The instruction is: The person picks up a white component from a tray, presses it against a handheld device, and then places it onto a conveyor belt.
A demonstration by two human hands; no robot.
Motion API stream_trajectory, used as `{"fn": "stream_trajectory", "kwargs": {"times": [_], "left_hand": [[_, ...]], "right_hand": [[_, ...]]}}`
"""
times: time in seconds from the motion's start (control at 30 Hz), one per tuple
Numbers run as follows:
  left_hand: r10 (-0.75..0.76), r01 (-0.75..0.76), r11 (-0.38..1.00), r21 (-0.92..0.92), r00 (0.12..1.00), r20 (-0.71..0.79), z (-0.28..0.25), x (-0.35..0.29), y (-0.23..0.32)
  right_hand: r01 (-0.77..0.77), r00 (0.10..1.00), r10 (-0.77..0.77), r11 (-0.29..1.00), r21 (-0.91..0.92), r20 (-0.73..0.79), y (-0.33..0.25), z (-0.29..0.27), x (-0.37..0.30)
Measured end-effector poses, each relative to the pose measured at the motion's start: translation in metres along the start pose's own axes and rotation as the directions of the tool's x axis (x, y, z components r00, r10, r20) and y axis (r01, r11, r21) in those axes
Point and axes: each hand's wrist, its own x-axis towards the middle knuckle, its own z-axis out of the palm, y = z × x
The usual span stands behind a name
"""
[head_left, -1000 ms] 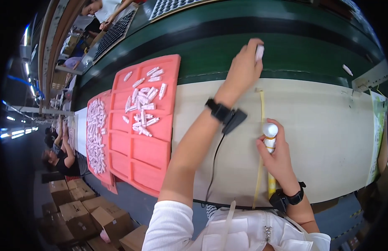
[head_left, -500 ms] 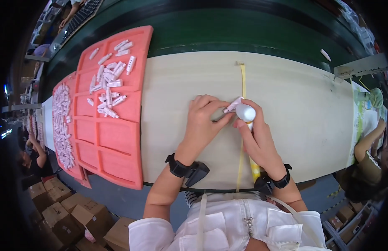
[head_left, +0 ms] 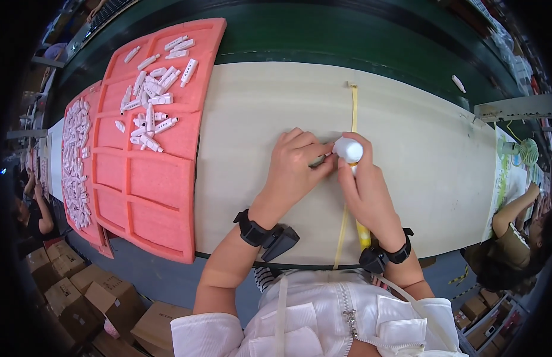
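Observation:
Over the pale worktop, my left hand is closed in a pinch, its fingertips meeting my right hand's. A small pale-pink stick-like piece is at those fingertips, mostly hidden by fingers. My right hand is closed around a white round-ended cylinder, which is upright with its end toward me. A yellow patterned length shows below my right palm, beside the wrist; whether it joins the cylinder is hidden. Black bands with dark boxes sit on both wrists.
To the left, a pink compartment tray carries many loose pale-pink pieces; another pink tray beyond it is heaped with them. Yellow tape crosses the worktop. A small green fan and a co-worker's arm are at right.
The view has shifted slightly. The pale-pink piece, plainly visible between my hands before, is now mostly covered by fingers, and my left fingertips have closed in on the white cylinder.

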Motion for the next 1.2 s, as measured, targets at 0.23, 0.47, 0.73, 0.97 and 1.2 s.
{"fn": "stream_trajectory", "kwargs": {"times": [0.23,0.47,0.73,0.97,1.2], "left_hand": [[-0.121,0.131,0.976,-0.176,0.990,0.066,-0.009,0.009,0.021],[-0.365,0.479,0.644,-0.597,0.878,0.311,0.004,-0.002,0.025],[-0.368,0.519,0.401,-0.755,0.846,0.386,0.014,-0.007,0.026],[-0.364,0.563,0.421,-0.712,0.823,0.436,0.011,-0.006,0.029],[-0.354,0.506,0.518,-0.690,0.861,0.366,0.002,0.000,0.023]], "right_hand": [[-0.242,0.945,0.285,0.939,0.244,-0.158,-0.012,-0.027,0.004],[-0.168,0.957,0.261,0.856,0.489,-0.128,-0.005,-0.029,0.000],[-0.146,0.958,0.250,0.850,0.507,-0.143,-0.007,-0.031,-0.004],[-0.189,0.957,0.270,0.853,0.487,-0.102,-0.005,-0.032,-0.002],[-0.202,0.961,0.270,0.836,0.511,-0.062,-0.005,-0.029,-0.001]]}}
